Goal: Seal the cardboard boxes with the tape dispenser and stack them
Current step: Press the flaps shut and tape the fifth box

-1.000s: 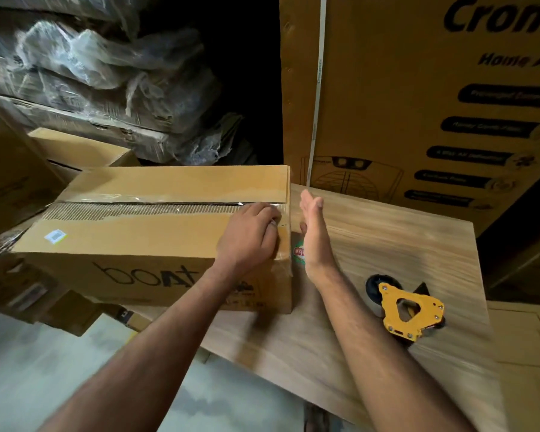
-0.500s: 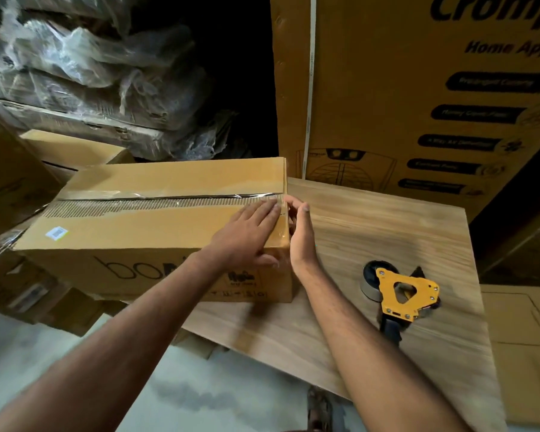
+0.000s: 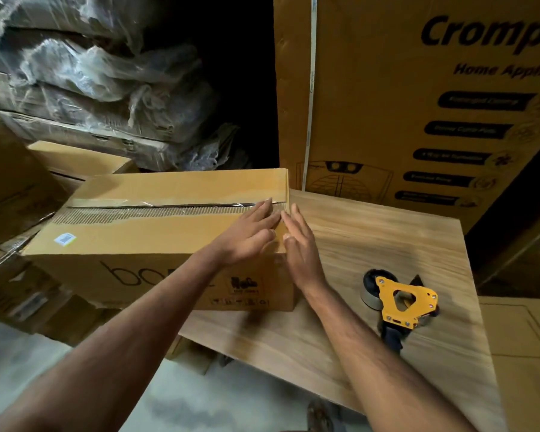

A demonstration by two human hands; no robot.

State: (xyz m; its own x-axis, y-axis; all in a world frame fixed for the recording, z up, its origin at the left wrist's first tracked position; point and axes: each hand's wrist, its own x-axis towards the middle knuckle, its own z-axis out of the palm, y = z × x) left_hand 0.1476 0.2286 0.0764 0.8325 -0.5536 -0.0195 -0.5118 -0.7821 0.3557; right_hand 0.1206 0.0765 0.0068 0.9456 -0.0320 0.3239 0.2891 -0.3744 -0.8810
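Observation:
A long brown cardboard box (image 3: 144, 241) lies on the left part of a wooden tabletop (image 3: 371, 232), with clear tape along its top seam. My left hand (image 3: 247, 235) lies flat, fingers straight, on the box's top at its right end, over the tape. My right hand (image 3: 300, 244) is held flat with straight fingers against the box's right end face, right beside the left hand. The yellow tape dispenser (image 3: 399, 304) lies alone on the tabletop to the right of my right forearm.
A tall printed carton (image 3: 418, 98) stands behind the table. Plastic-wrapped bundles (image 3: 85, 73) are piled at the back left, with more brown boxes (image 3: 16, 194) stacked at the left. Grey floor (image 3: 28, 353) shows below the table's near edge.
My left hand went from curled at the box's right corner to flat on top. My right hand came in from beside the box and now lies against its end face.

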